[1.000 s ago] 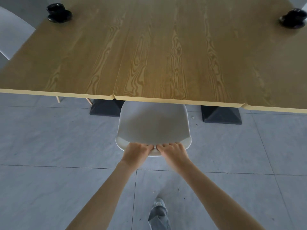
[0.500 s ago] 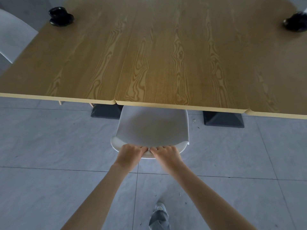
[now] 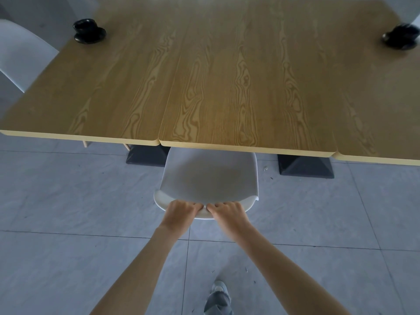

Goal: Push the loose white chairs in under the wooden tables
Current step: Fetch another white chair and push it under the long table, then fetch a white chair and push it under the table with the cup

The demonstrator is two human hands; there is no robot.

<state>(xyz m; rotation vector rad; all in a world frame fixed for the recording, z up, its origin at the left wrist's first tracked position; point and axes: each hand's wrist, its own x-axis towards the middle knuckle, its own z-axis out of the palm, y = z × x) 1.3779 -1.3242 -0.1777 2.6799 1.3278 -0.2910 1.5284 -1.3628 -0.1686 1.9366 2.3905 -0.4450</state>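
Observation:
A white chair (image 3: 210, 178) stands in front of me, its seat partly hidden beneath the near edge of the wooden table (image 3: 227, 87). Only the backrest and the rear of the seat show. My left hand (image 3: 181, 211) and my right hand (image 3: 227, 212) grip the top rim of the backrest side by side, thumbs almost touching, fingers curled over the rim. Several wooden tabletops are joined into one long surface. A second white chair (image 3: 21, 55) shows at the far left, beside the table's left end.
Two black pyramid-shaped table bases (image 3: 147, 154) (image 3: 305, 168) flank the chair on the grey tiled floor. A black dish-like object (image 3: 89, 31) sits at the table's far left and another (image 3: 401, 38) at the far right. My shoe (image 3: 219, 294) is below.
The chair has slid a little further beneath the table edge, and both hands moved forward with it, keeping the same grip on the backrest.

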